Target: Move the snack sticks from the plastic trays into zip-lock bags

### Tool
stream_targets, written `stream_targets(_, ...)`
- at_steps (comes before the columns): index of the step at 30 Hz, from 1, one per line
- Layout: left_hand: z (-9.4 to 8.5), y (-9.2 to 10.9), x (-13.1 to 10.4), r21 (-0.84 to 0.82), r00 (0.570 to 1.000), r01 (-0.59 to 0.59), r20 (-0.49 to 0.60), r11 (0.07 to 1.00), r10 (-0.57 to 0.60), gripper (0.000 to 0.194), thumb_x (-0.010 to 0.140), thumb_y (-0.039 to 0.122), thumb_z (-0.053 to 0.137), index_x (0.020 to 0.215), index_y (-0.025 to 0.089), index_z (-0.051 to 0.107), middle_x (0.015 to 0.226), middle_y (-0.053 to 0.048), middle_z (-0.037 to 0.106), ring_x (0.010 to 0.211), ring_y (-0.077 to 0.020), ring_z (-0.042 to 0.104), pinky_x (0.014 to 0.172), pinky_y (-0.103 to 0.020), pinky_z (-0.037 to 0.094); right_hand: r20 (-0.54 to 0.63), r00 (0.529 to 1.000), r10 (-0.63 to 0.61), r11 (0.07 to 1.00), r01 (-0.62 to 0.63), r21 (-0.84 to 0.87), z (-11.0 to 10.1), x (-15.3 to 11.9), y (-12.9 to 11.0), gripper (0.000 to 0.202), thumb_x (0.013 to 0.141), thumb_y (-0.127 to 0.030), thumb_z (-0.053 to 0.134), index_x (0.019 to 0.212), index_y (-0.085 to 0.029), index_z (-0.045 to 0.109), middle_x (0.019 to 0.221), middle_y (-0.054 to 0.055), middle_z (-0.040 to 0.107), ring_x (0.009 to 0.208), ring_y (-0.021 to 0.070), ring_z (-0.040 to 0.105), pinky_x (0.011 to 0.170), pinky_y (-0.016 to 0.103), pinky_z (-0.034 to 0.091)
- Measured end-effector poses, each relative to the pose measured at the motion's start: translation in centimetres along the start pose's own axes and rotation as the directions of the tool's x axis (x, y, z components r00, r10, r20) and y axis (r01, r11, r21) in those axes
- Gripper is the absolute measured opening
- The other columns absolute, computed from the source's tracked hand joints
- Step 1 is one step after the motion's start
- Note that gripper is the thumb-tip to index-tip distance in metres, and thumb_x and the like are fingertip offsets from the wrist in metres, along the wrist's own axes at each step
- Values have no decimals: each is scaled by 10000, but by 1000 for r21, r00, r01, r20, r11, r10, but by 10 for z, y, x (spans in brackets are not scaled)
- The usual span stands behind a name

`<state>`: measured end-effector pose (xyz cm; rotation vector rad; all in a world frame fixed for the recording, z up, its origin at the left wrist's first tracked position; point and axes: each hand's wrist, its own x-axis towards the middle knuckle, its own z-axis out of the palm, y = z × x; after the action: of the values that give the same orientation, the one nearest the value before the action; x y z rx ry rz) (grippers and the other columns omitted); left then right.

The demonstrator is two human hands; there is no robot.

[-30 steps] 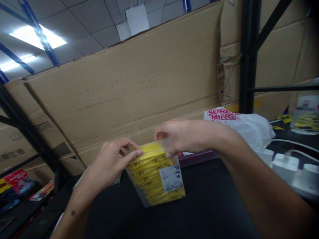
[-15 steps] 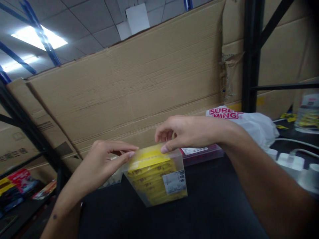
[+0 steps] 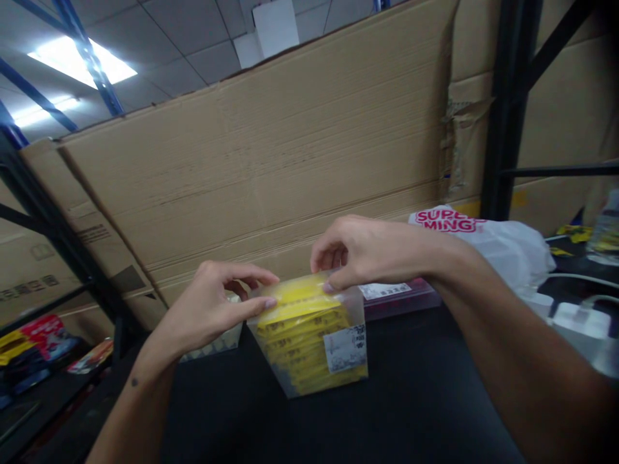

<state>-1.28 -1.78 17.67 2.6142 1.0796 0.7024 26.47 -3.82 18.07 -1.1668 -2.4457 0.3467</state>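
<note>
A clear plastic box (image 3: 358, 308) packed with yellow packets (image 3: 302, 354) stands on the black tabletop. A white printed label (image 3: 344, 348) is stuck to its front wall. My left hand (image 3: 215, 303) grips the box's upper left corner, thumb at the near side and fingers at the far side. At the upper right, my right hand (image 3: 365, 248) has its thumb on the top rim and its other fingers curled behind, partly hidden. Whether a thin lid covers the top, I cannot tell.
Behind the box lie a dark red flat case (image 3: 403, 299) and a pale tray (image 3: 215, 345). A white plastic bag (image 3: 503, 245) and white plugs (image 3: 578, 322) are to the right. A cardboard wall (image 3: 271, 167) closes off the back. Colourful packages (image 3: 43, 345) lie at the left.
The camera view has shifted slightly, so the scene sits a little further right. My left thumb and fingers are spread somewhat wider at the box's corner. The box stays on the table.
</note>
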Motion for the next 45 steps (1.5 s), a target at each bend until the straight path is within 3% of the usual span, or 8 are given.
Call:
stream_targets(14,5,-2,-1,46,994,-76,-74,996,79,201,847,398,775,966,249,839,825,-14,809,690,-173,716,644,-270,554,-54,998,-31,999,32,16,5,5,0,170,757,-258,675,867,-188,785,765,17,741,695,188,659,615,292,456)
stream_targets(30,7,-5,2,-13,998,-47,-51,999,46,192,866,401,766,956,248,838,846,-6,807,695,-162,699,654,-273,542,-50,996,-73,992,78,99,6,8,11,203,788,-334,735,888,-159,750,771,27,736,685,173,654,567,269,421)
stream_targets(36,7,-6,2,-27,997,-70,-39,997,69,186,872,397,762,959,251,839,844,-3,805,691,-152,697,643,-255,527,-103,994,-26,996,35,82,9,9,8,149,770,-304,722,816,-164,744,720,15,713,649,164,627,559,271,405)
stream_targets(45,4,-8,5,-133,998,21,56,991,-13,205,832,399,795,959,240,823,910,-14,794,761,-167,688,672,-255,514,52,996,-69,975,56,213,6,11,20,302,793,-382,781,973,-145,728,811,15,697,704,155,593,598,262,432)
